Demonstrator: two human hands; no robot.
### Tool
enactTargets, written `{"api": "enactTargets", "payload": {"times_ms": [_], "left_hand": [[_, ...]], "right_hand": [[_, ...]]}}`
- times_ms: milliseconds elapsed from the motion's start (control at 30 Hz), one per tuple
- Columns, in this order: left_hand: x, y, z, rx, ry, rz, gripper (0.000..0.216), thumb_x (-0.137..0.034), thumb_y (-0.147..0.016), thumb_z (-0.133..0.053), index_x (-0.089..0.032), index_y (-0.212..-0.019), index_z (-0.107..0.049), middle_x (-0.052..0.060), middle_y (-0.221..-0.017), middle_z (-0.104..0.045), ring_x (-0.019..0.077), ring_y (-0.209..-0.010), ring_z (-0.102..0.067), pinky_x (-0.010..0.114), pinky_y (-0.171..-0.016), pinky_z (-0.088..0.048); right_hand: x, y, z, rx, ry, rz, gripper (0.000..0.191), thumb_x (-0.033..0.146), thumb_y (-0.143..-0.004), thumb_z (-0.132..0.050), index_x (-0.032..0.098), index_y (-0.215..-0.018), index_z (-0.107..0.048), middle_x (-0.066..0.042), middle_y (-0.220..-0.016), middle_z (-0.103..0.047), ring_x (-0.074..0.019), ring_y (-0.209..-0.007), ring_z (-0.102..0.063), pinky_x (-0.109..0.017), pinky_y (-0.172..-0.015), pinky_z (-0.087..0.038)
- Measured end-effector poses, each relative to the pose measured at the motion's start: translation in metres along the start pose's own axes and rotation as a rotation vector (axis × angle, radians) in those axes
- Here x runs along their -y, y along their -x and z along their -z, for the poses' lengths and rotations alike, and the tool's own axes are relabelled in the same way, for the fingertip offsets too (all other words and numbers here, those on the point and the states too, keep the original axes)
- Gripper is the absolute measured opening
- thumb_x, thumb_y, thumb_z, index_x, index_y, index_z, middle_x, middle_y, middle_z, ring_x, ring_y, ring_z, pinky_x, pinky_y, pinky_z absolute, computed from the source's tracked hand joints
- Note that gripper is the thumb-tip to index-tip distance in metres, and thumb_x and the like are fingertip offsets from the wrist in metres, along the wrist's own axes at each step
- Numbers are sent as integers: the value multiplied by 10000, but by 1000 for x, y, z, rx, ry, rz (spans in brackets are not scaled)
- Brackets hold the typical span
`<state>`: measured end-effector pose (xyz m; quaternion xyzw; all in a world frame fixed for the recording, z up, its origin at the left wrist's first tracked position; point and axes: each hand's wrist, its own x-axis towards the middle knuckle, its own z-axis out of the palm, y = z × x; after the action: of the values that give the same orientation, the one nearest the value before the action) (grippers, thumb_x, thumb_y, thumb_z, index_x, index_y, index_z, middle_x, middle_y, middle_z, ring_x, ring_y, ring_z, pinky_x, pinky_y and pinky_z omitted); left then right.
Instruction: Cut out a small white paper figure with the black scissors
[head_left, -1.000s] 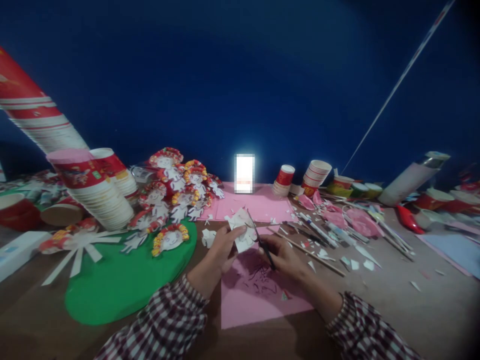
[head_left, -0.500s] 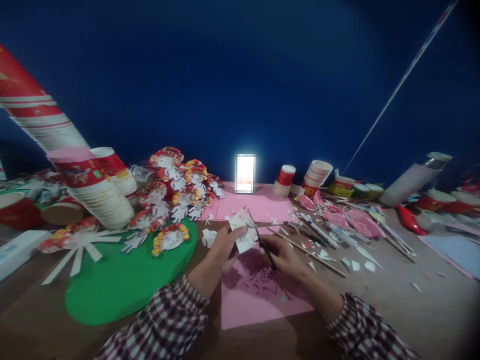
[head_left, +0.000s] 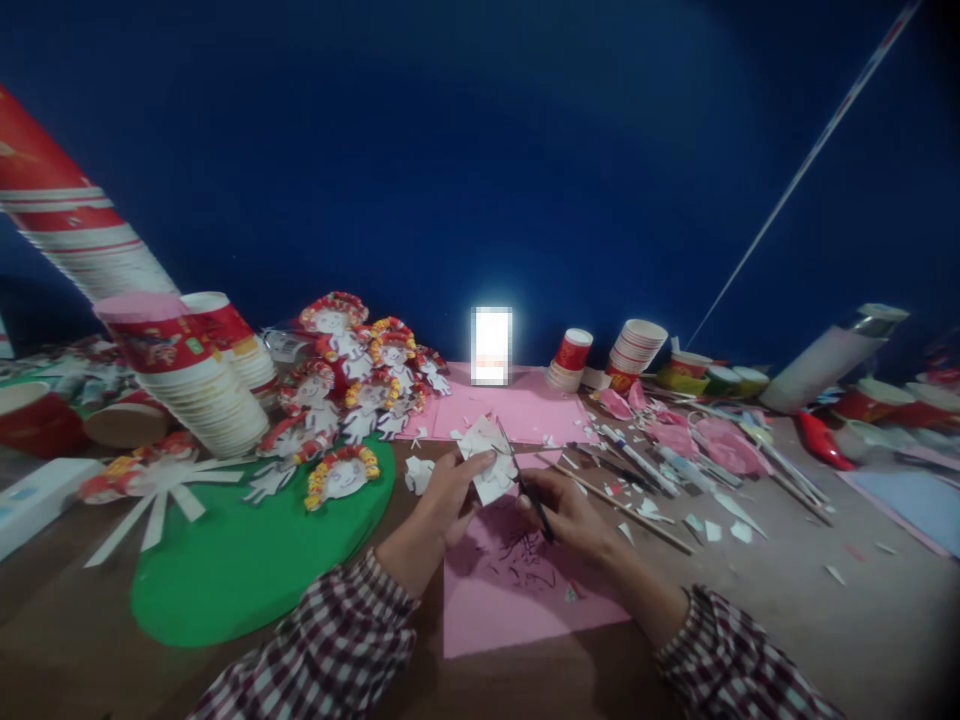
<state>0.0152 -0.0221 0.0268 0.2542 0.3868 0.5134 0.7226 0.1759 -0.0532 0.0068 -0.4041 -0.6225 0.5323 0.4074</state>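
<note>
Dark blue fills the wall [head_left: 480, 150] behind a brown surface [head_left: 750, 640] crowded with craft bits. Fingers of the left hand [head_left: 444, 502] pinch a piece of white paper [head_left: 495, 488], thumb on top, above the near part of the surface. Fingers of the right hand [head_left: 568, 508] are wrapped around black-handled scissors [head_left: 538, 513], whose blades point away and meet the paper's right edge; it's dim from where I stand, so I can't tell how far the blades are parted. Below both hands lies a pink sheet [head_left: 480, 625] with dark scribbles. Just right of it rest a thin wooden stick [head_left: 652, 522] and scattered paper scraps [head_left: 739, 532]. To the left, a paper doll [head_left: 343, 478] with a red and yellow rim lies on a green board [head_left: 247, 585]. Farther left leans a tall stack of paper cups [head_left: 206, 400]; well to the right sits a white tube [head_left: 814, 370].
</note>
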Motion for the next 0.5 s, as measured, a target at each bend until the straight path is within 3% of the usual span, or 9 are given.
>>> {"api": "enactTargets", "payload": {"times_ms": [500], "left_hand": [[2,-1,1,17,6,-7,325,-204,-536,-779,-86,-791,-615,51,-657,-644,145,-575,-593,271,-586,-482]], "right_hand": [[4,0,0,17,-4,22,368,406,-808,-609,141,-1062,-623,-38,-826,-584,-139,-729,-506,-232,-643,-408]]}}
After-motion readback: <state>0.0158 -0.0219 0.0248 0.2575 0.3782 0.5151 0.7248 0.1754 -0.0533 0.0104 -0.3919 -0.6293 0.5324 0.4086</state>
